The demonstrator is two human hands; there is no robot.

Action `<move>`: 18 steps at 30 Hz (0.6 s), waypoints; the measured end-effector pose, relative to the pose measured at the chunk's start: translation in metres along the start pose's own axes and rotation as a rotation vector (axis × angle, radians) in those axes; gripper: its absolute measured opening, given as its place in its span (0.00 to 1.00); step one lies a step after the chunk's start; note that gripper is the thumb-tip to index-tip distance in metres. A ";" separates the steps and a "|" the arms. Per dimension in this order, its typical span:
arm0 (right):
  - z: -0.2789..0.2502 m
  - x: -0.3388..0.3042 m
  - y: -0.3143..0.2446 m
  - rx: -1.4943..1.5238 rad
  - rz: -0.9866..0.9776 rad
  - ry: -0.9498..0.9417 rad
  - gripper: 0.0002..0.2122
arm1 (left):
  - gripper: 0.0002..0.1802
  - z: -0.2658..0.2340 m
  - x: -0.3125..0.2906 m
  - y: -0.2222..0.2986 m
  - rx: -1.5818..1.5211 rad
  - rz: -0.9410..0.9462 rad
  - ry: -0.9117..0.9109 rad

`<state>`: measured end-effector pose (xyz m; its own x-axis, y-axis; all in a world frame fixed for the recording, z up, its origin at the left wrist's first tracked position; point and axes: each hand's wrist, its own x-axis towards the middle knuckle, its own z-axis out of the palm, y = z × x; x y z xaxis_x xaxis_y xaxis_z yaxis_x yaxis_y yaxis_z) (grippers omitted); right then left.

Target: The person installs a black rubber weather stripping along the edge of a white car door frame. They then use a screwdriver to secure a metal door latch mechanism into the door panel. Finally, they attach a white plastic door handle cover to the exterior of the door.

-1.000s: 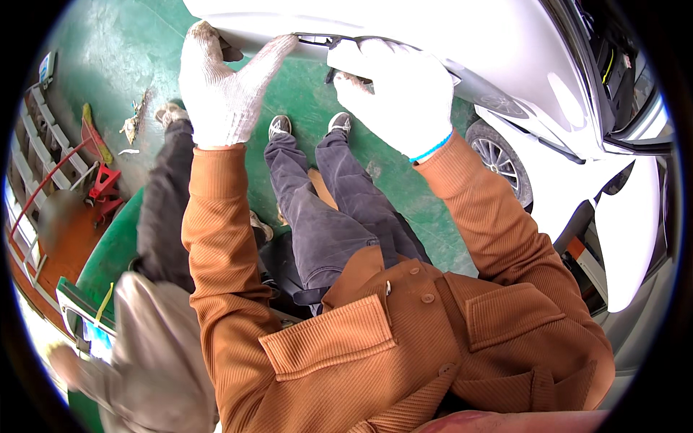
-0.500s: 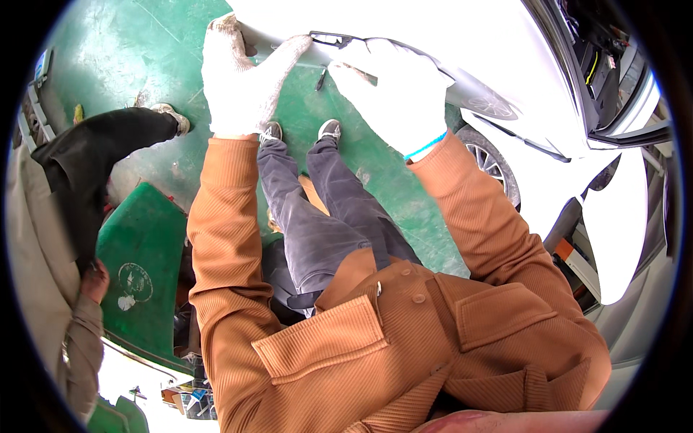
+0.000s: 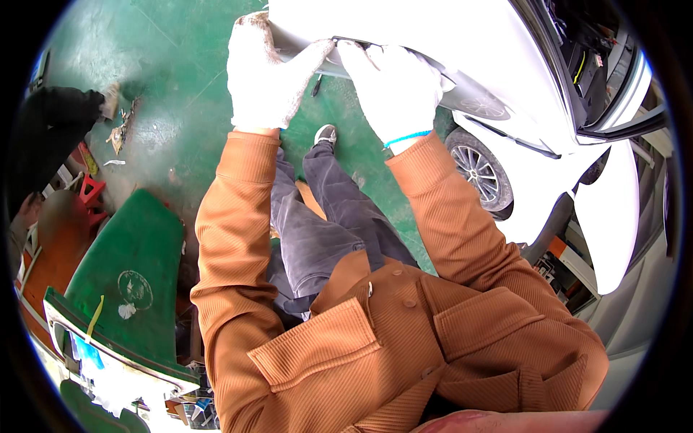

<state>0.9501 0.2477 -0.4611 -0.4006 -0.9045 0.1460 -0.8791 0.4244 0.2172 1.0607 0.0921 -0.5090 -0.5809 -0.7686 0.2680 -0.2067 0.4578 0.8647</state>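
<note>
Both my hands wear white knit gloves and work at the edge of a white car body panel (image 3: 404, 22). My left hand (image 3: 266, 83) grips the panel's corner; its thumb reaches right to a narrow dark trim strip (image 3: 350, 39). Closed around that strip is my right hand (image 3: 397, 94), its fingertips close to the left thumb and partly hiding the strip. A blue band edges the right glove's cuff. Most fingers of both hands are out of sight behind the gloves and panel.
Below the hands, a small dark tool (image 3: 317, 86) lies on the green floor (image 3: 188, 79). A car wheel (image 3: 476, 169) stands at the right. On the left are a green panel (image 3: 137, 267), red stands (image 3: 92, 193) and a person's dark trouser leg (image 3: 54, 130).
My left hand has moved right, and the right hand slightly left, covering more of the dark strip. The person at the left has moved farther toward the picture's edge.
</note>
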 end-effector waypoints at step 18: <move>0.001 0.003 -0.006 0.072 0.188 0.054 0.08 | 0.33 0.005 -0.004 0.001 -0.076 -0.023 0.014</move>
<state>0.9544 0.2420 -0.4628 -0.5465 -0.8055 0.2293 -0.8073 0.5795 0.1116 1.0591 0.0976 -0.5113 -0.5655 -0.7849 0.2535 -0.1589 0.4052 0.9003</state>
